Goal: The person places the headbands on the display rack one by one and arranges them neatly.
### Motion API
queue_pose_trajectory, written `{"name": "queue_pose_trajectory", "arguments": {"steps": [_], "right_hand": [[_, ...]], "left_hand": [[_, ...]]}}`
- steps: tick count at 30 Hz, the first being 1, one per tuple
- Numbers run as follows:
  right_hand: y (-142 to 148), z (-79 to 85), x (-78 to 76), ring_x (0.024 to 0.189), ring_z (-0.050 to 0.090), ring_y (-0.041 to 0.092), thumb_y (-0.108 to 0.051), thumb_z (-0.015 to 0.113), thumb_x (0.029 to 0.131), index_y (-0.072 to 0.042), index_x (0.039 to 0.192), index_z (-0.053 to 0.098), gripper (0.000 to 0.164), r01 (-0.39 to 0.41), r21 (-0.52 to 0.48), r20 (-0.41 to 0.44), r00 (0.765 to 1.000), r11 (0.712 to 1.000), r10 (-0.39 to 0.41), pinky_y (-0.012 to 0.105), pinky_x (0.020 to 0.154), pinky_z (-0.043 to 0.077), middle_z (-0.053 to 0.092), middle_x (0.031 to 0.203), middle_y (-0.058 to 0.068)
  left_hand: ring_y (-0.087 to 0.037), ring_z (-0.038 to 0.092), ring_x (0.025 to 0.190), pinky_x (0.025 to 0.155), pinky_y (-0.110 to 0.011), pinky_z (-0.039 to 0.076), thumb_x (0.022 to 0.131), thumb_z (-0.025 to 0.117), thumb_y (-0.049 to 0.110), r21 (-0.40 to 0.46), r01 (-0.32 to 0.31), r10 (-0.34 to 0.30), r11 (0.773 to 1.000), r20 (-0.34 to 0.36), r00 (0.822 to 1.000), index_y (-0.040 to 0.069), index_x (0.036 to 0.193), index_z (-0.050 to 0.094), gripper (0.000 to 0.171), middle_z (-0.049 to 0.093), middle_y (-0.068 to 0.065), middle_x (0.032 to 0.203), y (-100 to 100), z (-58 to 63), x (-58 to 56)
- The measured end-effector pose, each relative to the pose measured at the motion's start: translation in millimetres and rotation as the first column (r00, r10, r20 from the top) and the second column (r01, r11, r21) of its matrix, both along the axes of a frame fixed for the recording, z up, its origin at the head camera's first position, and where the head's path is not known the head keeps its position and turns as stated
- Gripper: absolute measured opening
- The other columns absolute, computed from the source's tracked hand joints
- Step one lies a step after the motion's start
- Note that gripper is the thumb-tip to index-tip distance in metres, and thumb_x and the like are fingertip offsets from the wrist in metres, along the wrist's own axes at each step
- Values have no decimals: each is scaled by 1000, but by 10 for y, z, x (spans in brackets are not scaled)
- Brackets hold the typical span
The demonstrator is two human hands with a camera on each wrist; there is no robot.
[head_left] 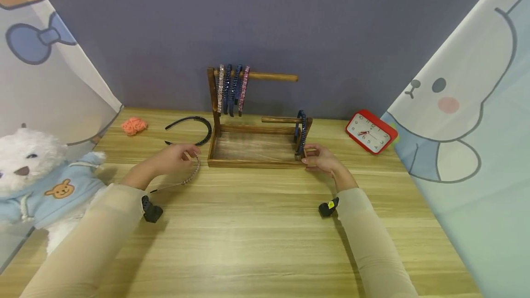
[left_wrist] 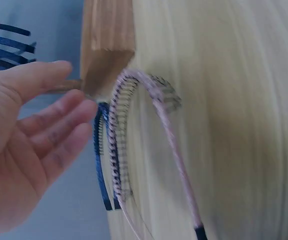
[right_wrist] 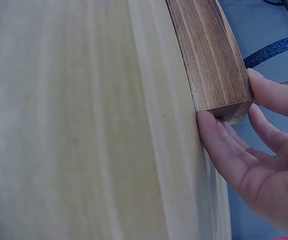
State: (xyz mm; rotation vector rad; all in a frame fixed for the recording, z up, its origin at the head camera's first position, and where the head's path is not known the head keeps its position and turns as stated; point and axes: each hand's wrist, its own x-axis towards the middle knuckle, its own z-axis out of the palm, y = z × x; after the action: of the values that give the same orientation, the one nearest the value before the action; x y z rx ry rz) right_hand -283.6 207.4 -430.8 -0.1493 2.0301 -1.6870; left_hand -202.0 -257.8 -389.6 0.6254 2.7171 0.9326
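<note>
A wooden headband rack [head_left: 256, 164] stands at the back middle. On its upper bar hang several headbands, among them a silver one [head_left: 221, 88] and a sparkly pink one [head_left: 245, 87]. The lower bar carries a blue headband [head_left: 304, 132]. My right hand [head_left: 323, 159] holds the tray's right front corner, thumb against the inner side and fingers round the end [right_wrist: 221, 140]. Left of the rack, my left hand [head_left: 175, 159] hovers with relaxed fingers beside a pale pink toothed headband [left_wrist: 115, 125] on the table. Behind that lies a dark blue headband [head_left: 208, 128].
A coral yarn bundle [head_left: 134, 126] lies at the back left, near a white plush bear [head_left: 54, 183] in a blue top. A red clock [head_left: 371, 131] leans at the back right. A grey wall closes off the table's [head_left: 248, 233] far edge; printed cloths hang at both sides.
</note>
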Motion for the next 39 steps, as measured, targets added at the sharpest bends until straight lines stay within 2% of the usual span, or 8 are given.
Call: {"name": "queue_pose_trajectory", "arguments": {"steps": [3, 7, 10, 14, 20, 29, 33, 39], "right_hand": [[4, 9, 6, 112, 52, 34, 7, 58, 94, 4, 147, 27, 61, 4, 6, -1, 1000, 1000, -4, 46, 87, 52, 31, 143, 33], [-1, 12, 17, 111, 52, 34, 7, 58, 94, 4, 147, 28, 61, 6, 7, -5, 1000, 1000, -6, 47, 87, 52, 31, 143, 34], [0, 11, 24, 111, 52, 33, 6, 58, 95, 4, 147, 27, 61, 5, 7, -2, 1000, 1000, -5, 47, 87, 52, 30, 143, 34], [3, 10, 28, 112, 52, 34, 5, 57, 95, 4, 148, 26, 62, 6, 9, 3, 1000, 1000, -6, 46, 87, 52, 29, 143, 33], [2, 8, 19, 115, 50, 36, 5, 57, 95, 3, 149, 25, 63, 8, 20, 9, 1000, 1000, -8, 47, 87, 52, 28, 144, 33], [-18, 13, 29, 118, 49, 39, 6, 57, 95, 5, 150, 21, 65, 16, 17, 12, 1000, 1000, -16, 49, 89, 51, 27, 144, 34], [-16, 15, 26, 117, 49, 38, 7, 57, 95, 4, 150, 22, 64, 22, 14, 18, 1000, 1000, -22, 47, 88, 52, 28, 144, 33], [-11, 22, 21, 118, 49, 38, 6, 57, 95, 4, 150, 22, 65, 13, 11, 13, 1000, 1000, -13, 47, 88, 52, 26, 144, 34]], "left_hand": [[-34, 63, 93, 80, -48, 52, 92, 64, 2, -27, 38, -36, 999, 59, 998, -7, 126, 57, 36, 58, -21, 107, -49, -30, 17], [-27, 63, 88, 74, -43, 53, 89, 67, 4, -66, 67, -64, 996, 57, 996, -5, 124, 60, 37, 61, -18, 104, -75, -80, 27], [-24, 63, 86, 72, -41, 53, 88, 69, 9, -92, 71, -63, 993, 81, 995, -3, 124, 60, 39, 62, -15, 101, -64, -98, 23], [-28, 62, 91, 76, -44, 53, 87, 72, 11, -98, 66, -52, 993, 146, 988, -3, 130, 56, 49, 63, -13, 102, -41, -119, -1], [-27, 60, 92, 77, -44, 51, 86, 74, 13, -115, 59, -36, 992, 196, 980, -3, 135, 52, 56, 61, -9, 101, -11, -134, -34], [-22, 60, 86, 75, -41, 51, 83, 78, 13, -153, 59, -34, 987, 160, 986, -8, 131, 53, 58, 63, -6, 94, 23, -126, -38], [-22, 60, 86, 75, -42, 51, 82, 78, 12, -164, 41, -15, 986, 159, 987, -8, 131, 53, 58, 63, -7, 96, 21, -129, -37], [-22, 60, 86, 74, -40, 50, 83, 77, 10, -137, 20, 3, 990, 165, 986, -9, 131, 52, 57, 62, -11, 100, 24, -106, -29]]}}
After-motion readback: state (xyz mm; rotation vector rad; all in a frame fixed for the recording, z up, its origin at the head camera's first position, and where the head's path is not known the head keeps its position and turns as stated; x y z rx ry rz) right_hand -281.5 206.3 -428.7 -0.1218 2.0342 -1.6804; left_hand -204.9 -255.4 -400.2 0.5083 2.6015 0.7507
